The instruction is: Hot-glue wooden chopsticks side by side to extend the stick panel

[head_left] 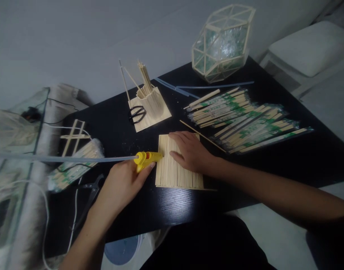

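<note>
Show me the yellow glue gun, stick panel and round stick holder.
Yellow glue gun [145, 161]: head view, on its body.
Stick panel [176, 171]: head view, its uncovered lower part.
Round stick holder [155, 104]: head view, outer wall.

The single view looks from head height, near and above the table [172, 206], facing forward and down across it (slightly tilted) to the wall [84, 41] beyond the table.

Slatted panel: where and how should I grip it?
Probably pinch the slatted panel along its straight near edge, from the near side: that edge is uncovered, while the glue gun is at its left and the right hand crosses its right edge.
</note>
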The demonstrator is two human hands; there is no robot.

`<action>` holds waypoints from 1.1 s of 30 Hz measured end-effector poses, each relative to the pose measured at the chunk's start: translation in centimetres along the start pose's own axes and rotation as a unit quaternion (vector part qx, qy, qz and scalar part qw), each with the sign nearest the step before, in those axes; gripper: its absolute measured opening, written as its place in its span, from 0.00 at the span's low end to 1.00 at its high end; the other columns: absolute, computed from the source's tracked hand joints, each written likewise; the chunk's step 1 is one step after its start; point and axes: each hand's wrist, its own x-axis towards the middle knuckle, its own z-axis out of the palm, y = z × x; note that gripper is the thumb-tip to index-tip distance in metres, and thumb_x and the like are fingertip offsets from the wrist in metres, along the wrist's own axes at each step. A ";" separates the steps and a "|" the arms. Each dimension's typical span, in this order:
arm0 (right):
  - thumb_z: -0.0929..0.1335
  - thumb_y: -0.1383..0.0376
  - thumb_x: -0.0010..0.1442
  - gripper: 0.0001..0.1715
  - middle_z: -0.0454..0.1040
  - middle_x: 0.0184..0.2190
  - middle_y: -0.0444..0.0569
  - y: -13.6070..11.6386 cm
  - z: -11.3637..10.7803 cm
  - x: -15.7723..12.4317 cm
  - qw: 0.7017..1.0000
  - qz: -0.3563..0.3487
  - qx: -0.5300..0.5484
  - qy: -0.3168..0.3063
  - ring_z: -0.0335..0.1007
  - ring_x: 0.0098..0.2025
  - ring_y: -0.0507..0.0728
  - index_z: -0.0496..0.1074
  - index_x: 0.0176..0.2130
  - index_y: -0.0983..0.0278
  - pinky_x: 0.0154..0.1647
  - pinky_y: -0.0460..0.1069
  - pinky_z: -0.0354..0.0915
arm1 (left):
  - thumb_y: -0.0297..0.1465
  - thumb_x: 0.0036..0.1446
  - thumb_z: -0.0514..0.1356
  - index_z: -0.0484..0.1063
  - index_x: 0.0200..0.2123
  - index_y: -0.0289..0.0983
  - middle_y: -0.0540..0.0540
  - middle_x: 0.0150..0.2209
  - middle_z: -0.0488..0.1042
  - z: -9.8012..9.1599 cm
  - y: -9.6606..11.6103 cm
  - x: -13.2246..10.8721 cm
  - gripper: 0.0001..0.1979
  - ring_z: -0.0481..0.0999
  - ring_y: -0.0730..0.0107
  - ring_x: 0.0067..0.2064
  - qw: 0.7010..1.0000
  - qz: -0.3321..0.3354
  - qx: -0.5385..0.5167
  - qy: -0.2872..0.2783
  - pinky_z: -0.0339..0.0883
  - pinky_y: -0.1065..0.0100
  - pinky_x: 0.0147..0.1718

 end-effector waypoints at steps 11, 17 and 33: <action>0.67 0.61 0.71 0.31 0.73 0.64 0.67 -0.1 0.0 0.1 1.000 0.006 0.015 -0.003 0.67 0.65 0.73 0.64 0.68 0.70 0.66 0.71 0.65 | 0.53 0.63 0.55 0.60 0.21 0.45 0.49 0.19 0.66 0.1 -0.2 0.3 0.25 0.65 0.64 0.20 0.999 -0.028 -0.014 -0.015 0.52 0.62 0.26; 0.67 0.62 0.71 0.31 0.73 0.64 0.68 -0.1 -0.2 0.1 1.000 0.008 0.012 -0.010 0.66 0.65 0.73 0.64 0.68 0.72 0.66 0.70 0.65 | 0.54 0.63 0.54 0.60 0.22 0.45 0.49 0.18 0.65 0.1 0.0 0.7 0.25 0.67 0.62 0.21 0.999 -0.039 -0.007 -0.013 0.54 0.62 0.27; 0.67 0.61 0.71 0.31 0.73 0.64 0.67 -0.2 -0.1 0.1 1.000 0.011 0.018 -0.008 0.67 0.66 0.73 0.65 0.68 0.71 0.67 0.70 0.65 | 0.52 0.64 0.55 0.60 0.23 0.45 0.48 0.18 0.63 0.0 0.8 3.0 0.24 0.71 0.58 0.24 0.999 -0.041 0.029 0.003 0.55 0.62 0.29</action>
